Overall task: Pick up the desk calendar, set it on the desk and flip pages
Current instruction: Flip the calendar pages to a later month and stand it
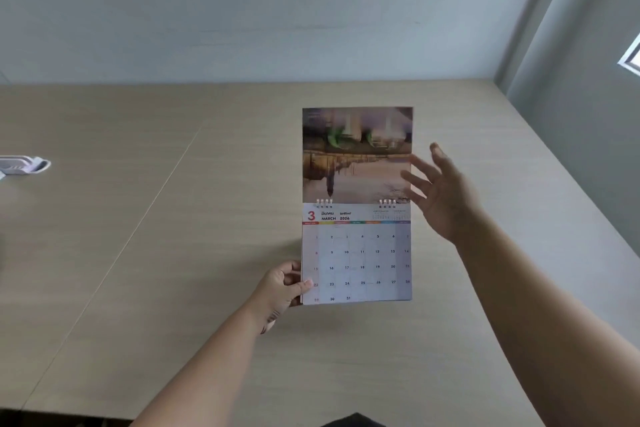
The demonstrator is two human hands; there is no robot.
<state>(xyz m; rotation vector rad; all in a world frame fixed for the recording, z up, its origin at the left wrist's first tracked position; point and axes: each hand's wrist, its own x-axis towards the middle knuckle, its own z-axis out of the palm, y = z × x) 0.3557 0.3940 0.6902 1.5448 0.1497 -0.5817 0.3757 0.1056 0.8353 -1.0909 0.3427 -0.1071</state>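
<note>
Head view: the desk calendar sits a little to the right of the frame's centre, over the pale wood-grain desk. Whether its lower edge rests on the desk or is held just clear of it cannot be told. The near page shows a grid headed "3 MARCH 2026". Above the two sets of wire binding rings, a flipped page stands up toward twelve o'clock — its photograph appears upside down and somewhat blurred.

The left hand is at about eight o'clock from the calendar's middle. It grips the lower left edge: the thumb lies on the front of the March page beside the 22, and the other fingers curl round behind the edge, closed on the calendar.

The right hand is at about two o'clock from the calendar's middle, palm turned toward the sheets and fingers spread wide, holding nothing. Its fingertips reach the right edge of the raised page near the binding; whether they actually touch the paper cannot be told.

Far off at nine o'clock, near the left border of the frame, a small white plastic object lies on the desk, well apart from the calendar. A light grey wall rises behind the desk at twelve o'clock.
</note>
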